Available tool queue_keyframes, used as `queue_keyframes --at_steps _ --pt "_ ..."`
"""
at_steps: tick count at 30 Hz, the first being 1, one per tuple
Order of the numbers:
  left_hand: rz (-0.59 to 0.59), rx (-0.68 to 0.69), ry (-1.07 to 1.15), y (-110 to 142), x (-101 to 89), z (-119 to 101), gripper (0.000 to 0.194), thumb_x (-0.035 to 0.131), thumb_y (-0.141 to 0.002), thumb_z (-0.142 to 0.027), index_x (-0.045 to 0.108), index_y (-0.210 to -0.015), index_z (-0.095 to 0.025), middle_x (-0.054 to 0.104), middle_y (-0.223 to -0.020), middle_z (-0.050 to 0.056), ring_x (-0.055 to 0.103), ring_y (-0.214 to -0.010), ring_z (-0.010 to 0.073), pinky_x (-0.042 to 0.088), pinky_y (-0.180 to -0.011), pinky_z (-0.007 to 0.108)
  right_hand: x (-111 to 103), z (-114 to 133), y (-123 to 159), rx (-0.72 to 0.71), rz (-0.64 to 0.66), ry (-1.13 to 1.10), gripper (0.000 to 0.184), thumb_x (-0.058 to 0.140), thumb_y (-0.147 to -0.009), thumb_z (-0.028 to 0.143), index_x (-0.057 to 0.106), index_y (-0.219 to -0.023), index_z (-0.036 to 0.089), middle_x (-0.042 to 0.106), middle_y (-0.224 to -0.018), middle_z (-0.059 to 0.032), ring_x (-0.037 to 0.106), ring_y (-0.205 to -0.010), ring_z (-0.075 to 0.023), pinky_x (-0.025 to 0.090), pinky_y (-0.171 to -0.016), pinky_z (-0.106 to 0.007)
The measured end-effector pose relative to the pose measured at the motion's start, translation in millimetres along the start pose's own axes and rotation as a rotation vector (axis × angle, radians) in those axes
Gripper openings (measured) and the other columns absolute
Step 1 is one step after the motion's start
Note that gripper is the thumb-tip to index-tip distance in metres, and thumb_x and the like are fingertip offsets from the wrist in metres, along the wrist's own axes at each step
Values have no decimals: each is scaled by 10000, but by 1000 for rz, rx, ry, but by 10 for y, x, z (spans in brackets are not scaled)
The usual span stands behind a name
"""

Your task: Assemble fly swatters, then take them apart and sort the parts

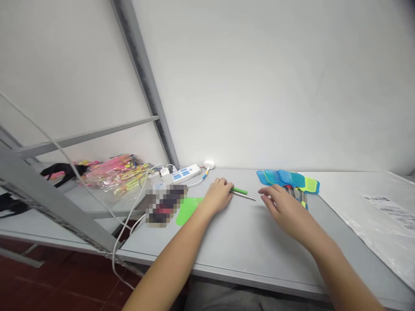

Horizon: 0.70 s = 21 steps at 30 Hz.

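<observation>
My left hand (219, 195) rests low over the table with its fingers curled. From its thumb side stick out a green pen-like stick (239, 190) and a thin silver metal rod (244, 195); their other ends are hidden by the hand. My right hand (281, 209) hovers to the right of the rod's tip, thumb and fingers a little apart, holding nothing. Behind it lie blue and yellow-green mesh pieces (288, 179) and several dark, pen-like items (297, 194), partly covered by the hand. A bright green ribbed piece (188, 210) lies left of my left forearm.
At the back left are a white power strip (186, 173) and a round white device (209, 164). White cables (117, 244) hang over the table edge by a grey metal frame (78, 203). Plastic-bagged colourful items (113, 172) lie further left; a white plastic sheet (366, 207) covers the right.
</observation>
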<state>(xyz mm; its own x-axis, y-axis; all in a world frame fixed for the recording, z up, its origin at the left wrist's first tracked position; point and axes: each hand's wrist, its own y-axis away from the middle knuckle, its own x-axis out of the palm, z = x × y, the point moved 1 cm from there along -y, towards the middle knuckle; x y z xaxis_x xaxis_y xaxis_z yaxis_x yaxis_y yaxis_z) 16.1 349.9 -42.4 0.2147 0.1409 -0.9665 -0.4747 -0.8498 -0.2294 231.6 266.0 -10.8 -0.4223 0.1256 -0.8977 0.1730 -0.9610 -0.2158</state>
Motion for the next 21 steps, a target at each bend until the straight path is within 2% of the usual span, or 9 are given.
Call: queue_keyframes --at_steps 1,4,6,9,11,14,17,21 --pt "3 -3 -2 9 20 -19 204 543 -891 -267 609 -1081 -234 544 -1130 96 463 -1106 272 387 -928 403 26 60 -190 -32 122 130 375 254 -1008 323 574 -1173 219 582 -1189 -99 615 -974 -218 451 -795 -335" --pt "14 -11 11 26 59 -67 164 527 -903 -257 602 -1045 -221 527 -1163 106 424 -1137 289 355 -944 448 206 119 -697 -87 256 198 294 383 -967 261 627 -1096 159 618 -1123 -143 628 -954 -253 445 -768 -340" --pt "30 -15 37 33 74 -80 134 524 -908 -256 599 -1013 -217 529 -1160 106 417 -1140 294 343 -943 465 369 100 -926 -121 326 210 242 454 -948 265 637 -1062 155 637 -1091 -130 630 -943 -231 449 -776 -329" --pt "66 -3 110 42 94 -85 90 524 -913 -264 590 -956 -219 561 -1093 92 441 -1110 290 333 -938 474 541 58 -1084 -163 390 209 219 551 -911 335 627 -1009 154 657 -1013 -81 622 -858 -184 463 -749 -318" --pt "85 11 184 55 93 -89 74 505 -920 -240 574 -914 -215 583 -1021 76 474 -1063 273 328 -940 467 555 25 -1099 -167 392 201 185 559 -893 323 623 -934 155 670 -925 -79 614 -775 -174 442 -674 -289" --pt "84 18 344 97 40 -97 103 447 -931 -189 536 -884 -214 598 -896 42 525 -913 230 356 -900 421 391 -73 -1049 -134 336 168 159 509 -894 307 600 -921 178 674 -819 -71 598 -673 -170 391 -584 -270" --pt "27 4 562 134 -76 -102 89 425 -951 -263 504 -926 -231 578 -806 10 510 -745 194 398 -765 339 39 -247 -933 -66 224 120 248 414 -936 392 571 -1008 212 670 -790 -39 584 -626 -169 392 -552 -276" --pt "-142 -24 901 97 -241 -142 150 435 -949 -386 468 -932 -241 506 -752 -18 468 -674 159 380 -659 277 -478 -461 -645 70 -104 -121 345 535 -855 561 628 -1008 265 646 -699 -5 589 -621 -186 432 -560 -314"
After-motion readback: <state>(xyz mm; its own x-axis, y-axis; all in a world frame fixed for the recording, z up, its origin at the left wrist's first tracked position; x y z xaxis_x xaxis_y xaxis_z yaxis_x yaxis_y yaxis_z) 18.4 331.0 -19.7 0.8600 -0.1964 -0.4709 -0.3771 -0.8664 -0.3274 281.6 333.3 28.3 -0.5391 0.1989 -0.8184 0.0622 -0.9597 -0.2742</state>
